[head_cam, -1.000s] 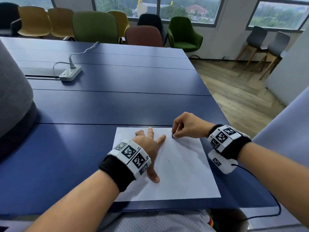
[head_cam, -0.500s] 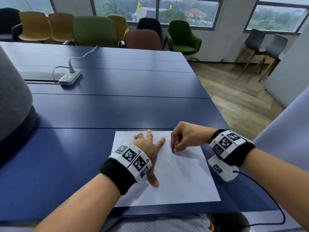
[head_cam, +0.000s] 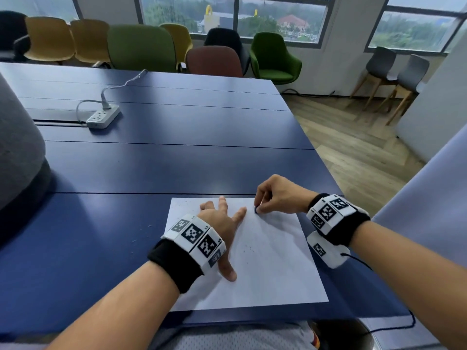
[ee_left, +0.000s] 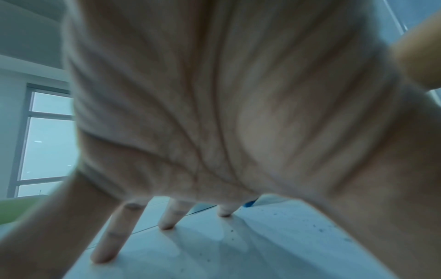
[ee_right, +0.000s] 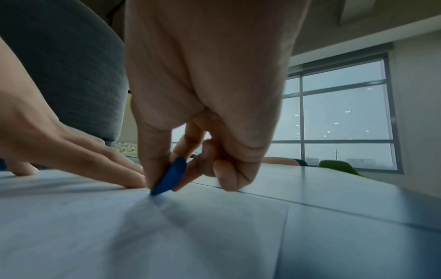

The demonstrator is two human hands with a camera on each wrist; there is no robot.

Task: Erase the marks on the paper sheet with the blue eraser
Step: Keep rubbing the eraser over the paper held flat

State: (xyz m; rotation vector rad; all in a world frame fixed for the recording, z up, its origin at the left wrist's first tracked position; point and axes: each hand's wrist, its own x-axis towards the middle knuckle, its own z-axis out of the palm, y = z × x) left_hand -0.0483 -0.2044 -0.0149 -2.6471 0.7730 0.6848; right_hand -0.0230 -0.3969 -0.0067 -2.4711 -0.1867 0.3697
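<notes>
A white paper sheet (head_cam: 267, 269) lies on the blue table (head_cam: 151, 168) near its front edge. My left hand (head_cam: 222, 223) lies flat on the sheet's left half, fingers spread and straight. My right hand (head_cam: 273, 198) pinches a small blue eraser (head_cam: 257, 210) between thumb and forefinger, its lower tip touching the paper near the far edge, just right of my left forefinger. In the right wrist view the blue eraser (ee_right: 170, 177) stands tilted on the paper sheet (ee_right: 119, 236). A sliver of the blue eraser (ee_left: 250, 203) shows past my left fingers (ee_left: 114, 234). Dark crumbs speckle the sheet.
A white power strip (head_cam: 102, 117) with its cable lies far back on the left. A grey rounded object (head_cam: 17, 152) stands at the table's left edge. Chairs line the far side, and the table's right edge drops to wooden floor (head_cam: 353, 152).
My right hand with the eraser slid a little nearer along the paper and then back toward its far edge. The left hand has stayed pressed flat on the sheet.
</notes>
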